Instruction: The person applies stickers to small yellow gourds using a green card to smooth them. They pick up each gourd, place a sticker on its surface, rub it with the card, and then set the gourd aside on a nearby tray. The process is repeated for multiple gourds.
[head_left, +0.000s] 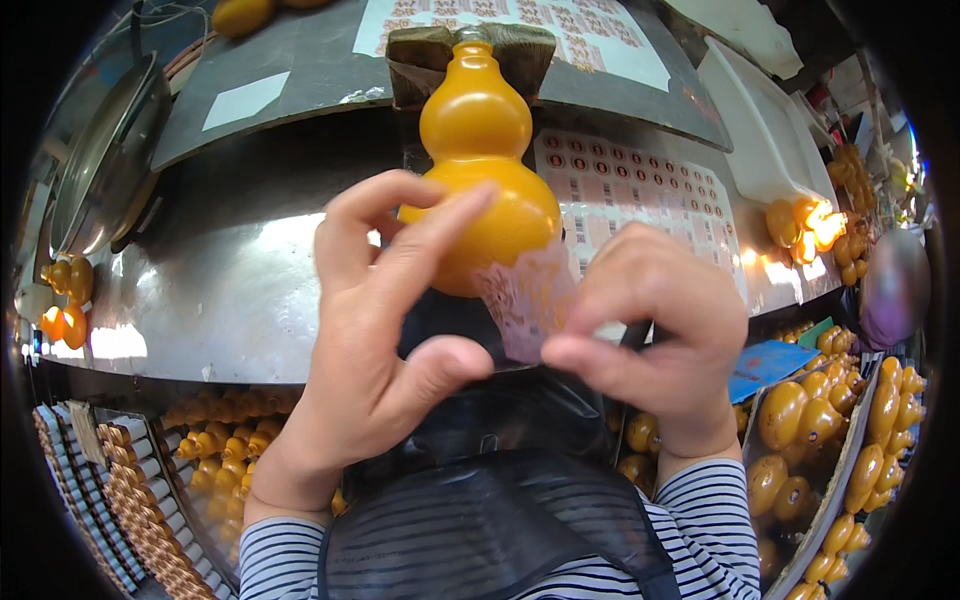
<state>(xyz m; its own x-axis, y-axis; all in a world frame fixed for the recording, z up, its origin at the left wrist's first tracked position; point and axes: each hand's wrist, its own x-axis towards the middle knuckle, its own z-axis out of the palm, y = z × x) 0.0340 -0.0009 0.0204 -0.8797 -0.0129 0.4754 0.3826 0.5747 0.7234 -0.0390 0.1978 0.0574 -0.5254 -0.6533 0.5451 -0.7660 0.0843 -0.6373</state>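
Curling around the orange gourd-shaped bottle (487,150), the left hand (385,335) grips its lower bulb while the right hand (650,335) pinches a translucent sticker (525,300) against it.

L hand (375,330) cups the glossy orange gourd-shaped bottle (480,160); R hand (650,335) pinches a translucent pinkish sticker (525,295) against its lower right, steel table (230,270) beyond.

Gourd bottle's (478,150) base behind hands
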